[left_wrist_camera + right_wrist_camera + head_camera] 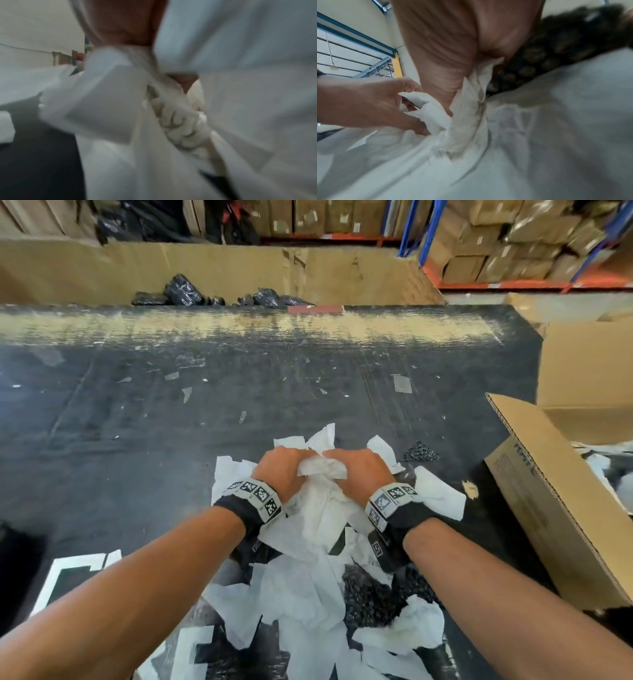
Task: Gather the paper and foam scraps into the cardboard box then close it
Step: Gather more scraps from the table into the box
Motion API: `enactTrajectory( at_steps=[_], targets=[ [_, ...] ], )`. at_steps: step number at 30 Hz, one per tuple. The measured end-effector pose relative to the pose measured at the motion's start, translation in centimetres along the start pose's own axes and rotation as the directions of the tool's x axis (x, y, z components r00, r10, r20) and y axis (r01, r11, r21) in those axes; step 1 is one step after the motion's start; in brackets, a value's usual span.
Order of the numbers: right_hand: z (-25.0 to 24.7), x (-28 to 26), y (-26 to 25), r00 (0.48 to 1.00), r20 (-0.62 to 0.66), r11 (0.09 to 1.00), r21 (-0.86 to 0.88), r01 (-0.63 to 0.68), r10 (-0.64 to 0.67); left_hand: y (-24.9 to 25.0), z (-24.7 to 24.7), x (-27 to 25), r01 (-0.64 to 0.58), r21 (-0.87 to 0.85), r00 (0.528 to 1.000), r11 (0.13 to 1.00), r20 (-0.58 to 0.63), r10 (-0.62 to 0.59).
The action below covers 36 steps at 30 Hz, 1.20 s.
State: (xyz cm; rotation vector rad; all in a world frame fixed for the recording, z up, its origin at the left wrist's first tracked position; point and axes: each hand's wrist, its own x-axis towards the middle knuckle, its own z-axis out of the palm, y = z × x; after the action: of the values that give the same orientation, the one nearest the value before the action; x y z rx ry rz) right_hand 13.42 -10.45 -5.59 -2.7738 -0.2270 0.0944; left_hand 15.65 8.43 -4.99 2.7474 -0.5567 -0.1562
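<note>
A heap of white paper scraps (308, 587) lies on the dark table, mixed with black foam pieces (373, 597). My left hand (282, 465) and right hand (356, 469) sit side by side over the far end of the heap, both gripping one crumpled bunch of white paper (322, 470). The right wrist view shows that paper bunch (465, 115) squeezed in the right hand (447, 56), with the left hand (373, 102) gripping it from the left. Blurred white paper (240, 94) fills the left wrist view. The open cardboard box (561, 508) stands to the right, scraps inside.
The worn black table (239, 392) stretches ahead with small bits of tape and paper on it. A large cardboard bin (342, 272) with black bags stands beyond the far edge. Shelves of cartons (513, 244) rise at back right. A small foam bit (419, 451) lies near the box.
</note>
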Motion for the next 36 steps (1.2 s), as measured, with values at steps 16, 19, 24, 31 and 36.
enactTrajectory(
  at_steps=[16,19,24,31,36],
  targets=[
    [0.2,-15.7,-2.4,0.994,0.085,0.993,0.096,0.067,-0.075,2.6,2.8,-14.7,-0.108,-0.219,0.99,0.97,0.065,0.125],
    [2.2,-17.1,-1.4,0.971,0.229,0.995,-0.044,0.087,-0.075,2.4,4.7,-16.9,-0.066,-0.042,0.966,0.997,0.248,0.075],
    [-1.9,-18.0,-1.3,0.989,0.118,0.996,0.008,0.092,-0.092,2.1,1.9,-18.4,-0.035,-0.066,0.999,0.997,0.025,0.036],
    [-1.4,-20.2,-0.7,0.927,0.297,0.967,-0.042,0.25,-0.227,-2.8,1.0,-14.5,0.259,-0.027,0.962,0.965,0.099,-0.255],
    [2.8,-19.3,-0.5,0.916,0.341,0.937,-0.197,0.288,-0.21,-2.1,1.8,-13.0,0.239,-0.111,0.935,0.965,0.294,-0.197]
  ],
)
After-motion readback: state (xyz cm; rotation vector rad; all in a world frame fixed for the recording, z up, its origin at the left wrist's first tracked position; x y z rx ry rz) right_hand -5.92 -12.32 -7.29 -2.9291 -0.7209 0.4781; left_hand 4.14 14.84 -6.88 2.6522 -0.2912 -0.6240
